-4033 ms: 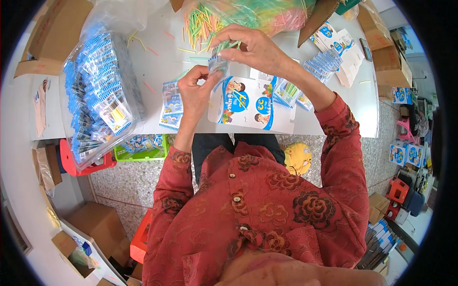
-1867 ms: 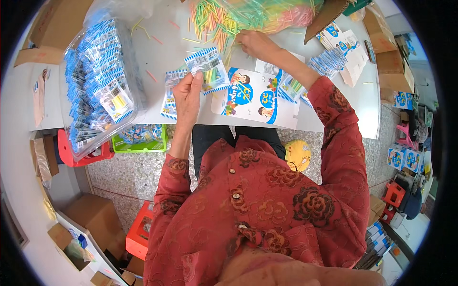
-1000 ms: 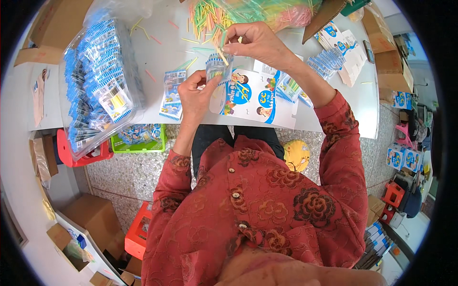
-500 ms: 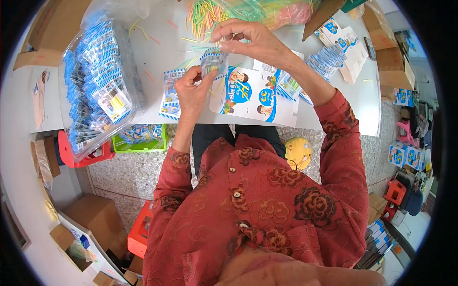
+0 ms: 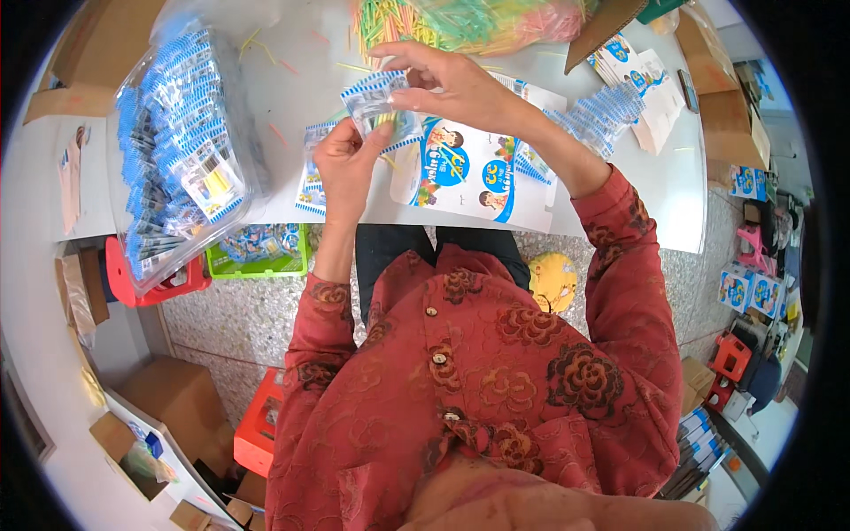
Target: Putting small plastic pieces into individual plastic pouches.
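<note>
The left hand pinches one small blue-edged packet between thumb and fingers along its lower side. The right hand has its thumb at the packet's upper right and its other fingers raised apart; whether it grips anything, I cannot tell. The packet is held above the table, in from the near edge, with short straws showing through its film. To handle it well, I would keep the left pinch light and low, and steady the top with the right fingertips without squashing the straws (thin film probably creases and slips easily).

Counting from the left: one clear tub juts over the near edge toward its left end, its packets too overlapped to number. By the left wrist lie a few flat packets, at least two. Toward the far side sit one heap of straws, uncountable, and one bag beside it. One flat carton lies along the near edge; right of it, one fanned pile of packets, uncountable; then one phone by the right edge.
</note>
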Tool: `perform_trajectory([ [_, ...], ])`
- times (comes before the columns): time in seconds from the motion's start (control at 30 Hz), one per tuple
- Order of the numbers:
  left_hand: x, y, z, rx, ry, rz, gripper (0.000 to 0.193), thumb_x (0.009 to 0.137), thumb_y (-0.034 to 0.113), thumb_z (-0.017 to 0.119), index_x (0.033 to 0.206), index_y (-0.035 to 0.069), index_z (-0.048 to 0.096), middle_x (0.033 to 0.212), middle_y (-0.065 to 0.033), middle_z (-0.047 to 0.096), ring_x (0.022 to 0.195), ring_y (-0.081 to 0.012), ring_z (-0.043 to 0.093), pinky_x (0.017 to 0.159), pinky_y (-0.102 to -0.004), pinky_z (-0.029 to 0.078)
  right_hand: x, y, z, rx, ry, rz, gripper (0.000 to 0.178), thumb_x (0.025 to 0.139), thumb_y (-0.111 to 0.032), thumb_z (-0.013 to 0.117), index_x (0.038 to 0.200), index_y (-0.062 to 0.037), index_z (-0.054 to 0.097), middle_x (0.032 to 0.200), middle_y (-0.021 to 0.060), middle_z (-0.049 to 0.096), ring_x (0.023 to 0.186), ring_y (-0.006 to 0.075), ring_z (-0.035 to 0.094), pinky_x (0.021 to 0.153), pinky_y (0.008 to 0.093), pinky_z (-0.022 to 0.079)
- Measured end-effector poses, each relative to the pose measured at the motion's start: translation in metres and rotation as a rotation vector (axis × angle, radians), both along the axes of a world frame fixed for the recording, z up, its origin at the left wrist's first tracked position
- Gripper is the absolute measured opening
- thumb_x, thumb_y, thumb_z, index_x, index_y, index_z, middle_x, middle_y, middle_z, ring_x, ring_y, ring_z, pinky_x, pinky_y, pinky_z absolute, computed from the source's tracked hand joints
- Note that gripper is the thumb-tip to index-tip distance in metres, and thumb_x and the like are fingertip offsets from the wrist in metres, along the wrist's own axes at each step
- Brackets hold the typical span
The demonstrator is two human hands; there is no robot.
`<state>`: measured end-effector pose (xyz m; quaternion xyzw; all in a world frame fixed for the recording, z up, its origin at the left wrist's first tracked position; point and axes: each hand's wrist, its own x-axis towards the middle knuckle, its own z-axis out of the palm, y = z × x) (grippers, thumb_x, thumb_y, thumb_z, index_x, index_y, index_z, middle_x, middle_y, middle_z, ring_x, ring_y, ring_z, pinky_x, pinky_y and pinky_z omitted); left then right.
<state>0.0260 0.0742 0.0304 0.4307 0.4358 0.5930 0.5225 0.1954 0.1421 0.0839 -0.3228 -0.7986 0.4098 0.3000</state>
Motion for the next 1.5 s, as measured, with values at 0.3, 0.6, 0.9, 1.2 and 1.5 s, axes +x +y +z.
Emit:
perform_trajectory([
  [0.3,-0.013,0.0,-0.003,0.074,0.001,-0.016,0.015,0.086,0.006,0.062,0.098,-0.003,0.063,0.085,-0.0008,0.064,0.072,-0.0031,0.054,0.065,-0.0185,0.044,0.004,0.004,-0.007,-0.08,-0.099,-0.015,0.016,0.085,-0.017,0.063,0.092,-0.0032,0.058,0.079,-0.0001,0.059,0.07,0.0043,0.049,0.06,0.0209,0.041],
  [0.6,-0.007,-0.003,0.009,0.057,-0.053,0.007,0.016,0.082,0.003,0.065,0.097,-0.004,0.063,0.084,-0.0021,0.064,0.072,-0.0044,0.055,0.067,-0.0193,0.046,-0.006,-0.005,-0.011,-0.27,0.025,0.011,0.027,0.083,-0.012,0.065,0.108,-0.0014,0.06,0.093,0.0023,0.064,0.084,0.0058,0.057,0.075,0.0226,0.048],
  [0.9,-0.036,-0.013,0.001,-0.012,0.117,0.051,0.018,0.077,-0.001,0.069,0.094,-0.003,0.065,0.085,-0.0016,0.065,0.073,-0.0044,0.056,0.064,-0.0189,0.045,0.007,-0.002,-0.025,-0.329,0.08,0.076,0.034,0.086,-0.014,0.061,0.117,-0.0039,0.054,0.094,0.0018,0.06,0.08,0.005,0.055,0.071,0.0209,0.046],
  [1.2,-0.025,-0.029,-0.005,-0.012,0.291,0.0,0.015,0.074,0.005,0.071,0.086,-0.001,0.066,0.076,-0.0004,0.065,0.063,-0.0032,0.054,0.055,-0.0197,0.044,-0.015,-0.025,-0.025,-0.274,-0.014,0.072,0.031,0.081,-0.019,0.065,0.105,0.0007,0.06,0.085,0.0061,0.064,0.075,0.0088,0.057,0.065,0.0254,0.048],
  [1.5,-0.077,-0.06,0.038,0.172,0.451,0.281,0.013,0.076,0.004,0.069,0.086,0.0,0.063,0.075,-0.0027,0.063,0.068,-0.0052,0.055,0.064,-0.0211,0.045,-0.043,-0.043,0.007,-0.39,0.107,0.142,0.024,0.085,-0.013,0.062,0.104,-0.0002,0.06,0.089,0.0023,0.063,0.074,0.0055,0.055,0.068,0.0218,0.046],
])
